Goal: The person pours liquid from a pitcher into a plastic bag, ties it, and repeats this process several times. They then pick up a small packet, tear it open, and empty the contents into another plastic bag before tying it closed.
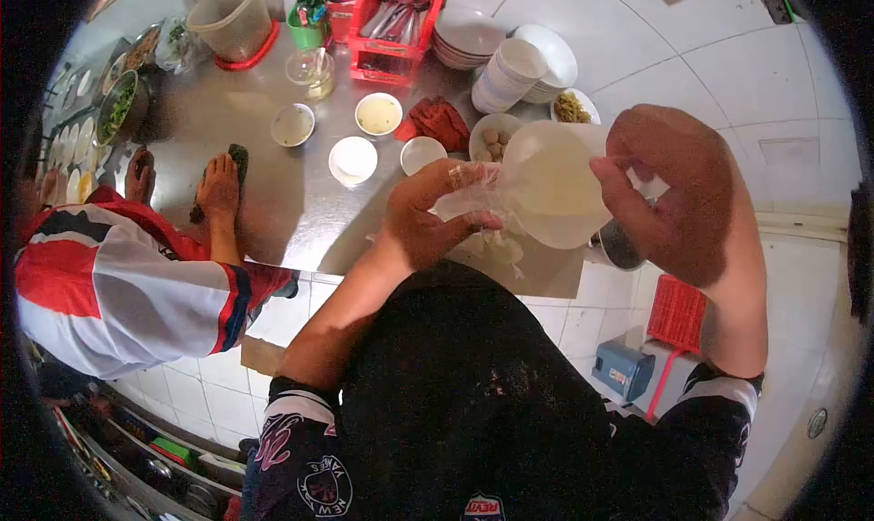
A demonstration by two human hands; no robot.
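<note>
My right hand [678, 193] is closed at the near side of a translucent plastic jug [555, 220], which is tilted toward the left and has pale cloudy liquid inside. My left hand [423, 207] holds a clear plastic bag [469, 200] between thumb and fingers, right at the jug's rim. Pale contents [499, 250] show low in the bag, partly hidden by the jug. Just beyond, a bowl of brownish balls [492, 144] is partly covered by the jug. Small white bowls [353, 160] stand past my left hand.
A co-worker's hand [218, 188] rests on a dark green cloth at left. Along the back are a red cutlery bin [396, 29], stacked bowls [510, 73], a red cloth [435, 125] and a large tub [229, 29]. A red stool [676, 313] stands on the floor at right.
</note>
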